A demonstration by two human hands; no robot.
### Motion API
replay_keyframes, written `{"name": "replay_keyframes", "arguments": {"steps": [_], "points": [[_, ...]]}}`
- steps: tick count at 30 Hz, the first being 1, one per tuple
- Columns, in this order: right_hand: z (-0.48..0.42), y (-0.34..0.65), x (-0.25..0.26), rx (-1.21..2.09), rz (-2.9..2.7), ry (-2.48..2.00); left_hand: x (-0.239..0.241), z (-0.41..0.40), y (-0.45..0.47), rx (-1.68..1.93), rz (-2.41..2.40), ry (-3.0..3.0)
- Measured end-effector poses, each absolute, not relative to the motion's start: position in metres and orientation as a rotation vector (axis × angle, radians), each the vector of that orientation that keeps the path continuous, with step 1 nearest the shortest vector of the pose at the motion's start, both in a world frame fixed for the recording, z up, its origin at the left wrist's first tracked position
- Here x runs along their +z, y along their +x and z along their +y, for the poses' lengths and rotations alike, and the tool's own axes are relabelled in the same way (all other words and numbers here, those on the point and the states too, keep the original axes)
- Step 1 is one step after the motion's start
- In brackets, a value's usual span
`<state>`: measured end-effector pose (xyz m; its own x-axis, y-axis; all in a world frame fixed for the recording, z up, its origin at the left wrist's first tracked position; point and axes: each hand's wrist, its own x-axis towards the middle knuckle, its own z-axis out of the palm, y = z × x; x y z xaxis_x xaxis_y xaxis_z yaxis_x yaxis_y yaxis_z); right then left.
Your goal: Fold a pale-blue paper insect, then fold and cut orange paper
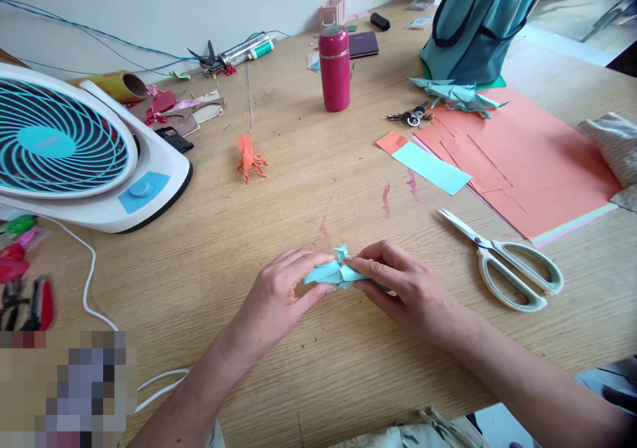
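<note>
A small light-blue folded paper piece [332,273] sits low over the wooden table [308,189], near the front edge. My left hand [281,295] pinches its left end with thumb and fingers closed on it. My right hand [401,285] pinches its right end, fingers pressed together over the paper. Both hands rest close to the table surface. Part of the paper is hidden under my right fingers.
Scissors [507,265] lie right of my hands. Orange paper sheets [537,162] and a light-blue strip [430,167] lie beyond them. An orange folded figure [247,158], a pink bottle [334,68], a white-and-teal fan [74,152], a teal bag [478,23] and a folded teal figure [455,94] stand farther back.
</note>
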<state>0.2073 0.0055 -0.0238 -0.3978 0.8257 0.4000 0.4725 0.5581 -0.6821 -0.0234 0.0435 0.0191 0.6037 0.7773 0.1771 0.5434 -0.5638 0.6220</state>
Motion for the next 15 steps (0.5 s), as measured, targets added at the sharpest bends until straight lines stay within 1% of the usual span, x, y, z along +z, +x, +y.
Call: {"name": "replay_keyframes", "arguments": {"steps": [15], "points": [[0.004, 0.206, -0.014, 0.716, -2.031, -1.007, 0.02, 0.039, -0.021, 0.687, 1.039, 2.298]]}}
